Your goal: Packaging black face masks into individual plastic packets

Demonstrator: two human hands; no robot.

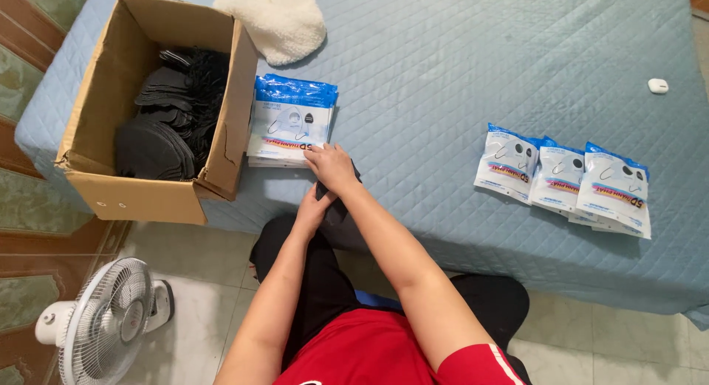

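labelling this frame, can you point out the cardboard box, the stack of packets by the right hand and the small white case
cardboard box (218, 145): head view, right wall
stack of packets (289, 123): head view, top packet's face
small white case (657, 85): head view, its middle

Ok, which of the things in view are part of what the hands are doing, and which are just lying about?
In use:
left hand and right hand on dark mask
stack of blue-topped white packets
cardboard box of black masks
row of filled packets

Lying about:
fluffy white cloth
small white case
white fan

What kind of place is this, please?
Probably a bedroom at home used for packing: a bed under a light blue quilted cover, a white electric floor fan on a tiled floor, and a brown cardboard box.
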